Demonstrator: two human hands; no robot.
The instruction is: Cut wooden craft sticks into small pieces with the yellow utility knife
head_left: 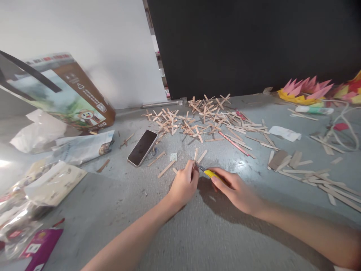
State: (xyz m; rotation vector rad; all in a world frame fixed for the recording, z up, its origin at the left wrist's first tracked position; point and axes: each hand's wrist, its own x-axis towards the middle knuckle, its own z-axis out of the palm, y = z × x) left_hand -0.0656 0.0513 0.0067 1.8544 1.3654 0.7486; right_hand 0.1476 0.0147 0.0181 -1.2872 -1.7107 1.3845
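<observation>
So the left hand [184, 182] has a narrow pale wooden craft stick [196, 153] pinched upright in its fingertips, about mid-surface, well in from the back edge of the grey tabletop [169, 244]. The right hand [235, 190] is wrapped around a yellow-handled metal-bladed utility knife [212, 175], blade right up by the left fingertips; can't tell if it's actually touching the stick. As for writing, the big brown-and-green printed bag with dark straps [87, 94], left of centre by the back edge, is the best bet: recycling triangle, square code-like patch, cartoon face in a hat, plus small pale lettering too fuzzy to read. The flat purple packet with white blocks [42, 248], over toward the near left corner, has print I can't make out, and same deal with the cream printed wrapper [58, 182] behind it. Dark-screened phone in a pale case [142, 148] sits between the bag and the hands. Messy heap of crossed wooden sticks [197, 116] runs along near the back edge.
</observation>
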